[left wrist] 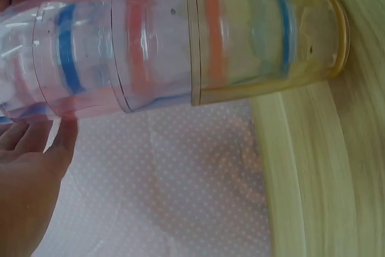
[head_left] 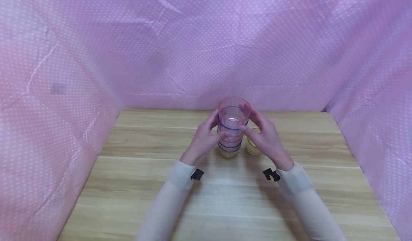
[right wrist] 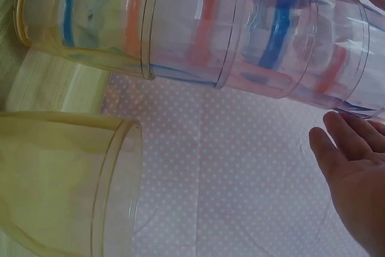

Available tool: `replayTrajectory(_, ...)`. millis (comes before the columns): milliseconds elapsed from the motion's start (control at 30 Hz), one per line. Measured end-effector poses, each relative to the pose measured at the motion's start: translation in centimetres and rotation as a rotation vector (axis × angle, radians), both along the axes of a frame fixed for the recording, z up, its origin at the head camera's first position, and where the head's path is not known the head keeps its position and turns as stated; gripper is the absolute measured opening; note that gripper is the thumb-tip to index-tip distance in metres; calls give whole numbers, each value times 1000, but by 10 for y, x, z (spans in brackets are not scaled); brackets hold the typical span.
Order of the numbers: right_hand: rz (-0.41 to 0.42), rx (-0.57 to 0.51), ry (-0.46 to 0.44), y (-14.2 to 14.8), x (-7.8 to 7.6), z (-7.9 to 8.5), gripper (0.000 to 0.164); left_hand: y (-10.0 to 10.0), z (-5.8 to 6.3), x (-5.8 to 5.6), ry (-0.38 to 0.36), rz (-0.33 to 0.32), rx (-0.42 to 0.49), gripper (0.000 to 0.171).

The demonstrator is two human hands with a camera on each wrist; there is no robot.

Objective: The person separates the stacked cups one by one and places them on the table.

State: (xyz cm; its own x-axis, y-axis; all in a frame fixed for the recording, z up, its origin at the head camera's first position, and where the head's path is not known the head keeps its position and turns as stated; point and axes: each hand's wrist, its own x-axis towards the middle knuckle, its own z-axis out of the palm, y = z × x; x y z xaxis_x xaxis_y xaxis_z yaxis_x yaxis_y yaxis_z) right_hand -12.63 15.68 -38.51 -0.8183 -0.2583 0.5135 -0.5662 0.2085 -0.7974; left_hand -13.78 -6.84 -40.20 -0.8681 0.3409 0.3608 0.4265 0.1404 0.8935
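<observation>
A tall stack of nested see-through cups (head_left: 230, 137) stands upright on the table, with a yellow cup (left wrist: 264, 40) at the bottom and blue-rimmed and pink cups above it. The topmost is a pink cup (head_left: 234, 101). My left hand (head_left: 204, 135) curves round the stack's left side, thumb in front and fingers behind; in the left wrist view its fingertips touch a pink cup. On the opposite side, higher up, my right hand (head_left: 265, 133) holds the upper cups between thumb and fingers. Some fingers are hidden behind the stack.
Just right of the stack, partly behind my right hand, another yellow cup (right wrist: 66, 179) stands by itself. The wooden table (head_left: 135, 191) has its back edge a short way beyond the cups. Pink dotted cloth (head_left: 180, 55) hangs at the back and both sides.
</observation>
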Motion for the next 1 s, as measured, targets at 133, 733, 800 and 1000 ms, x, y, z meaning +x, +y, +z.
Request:
replayTrajectory(133, 28, -12, -1, 2, -3, 0, 67, -1, 0, -4, -18, -11, -18, 84)
replayTrajectory(733, 217, 33, -232, 8, -23, 19, 91, 0, -1, -7, -36, -32, -42, 77)
replayTrajectory(800, 239, 35, -243, 8, -24, 20, 92, -1, -1, -7, -38, -37, -39, 78)
replayTrajectory(1000, 254, 46, -248, 8, -27, 23, 89, 0, -1, -6, -41, -38, -20, 79)
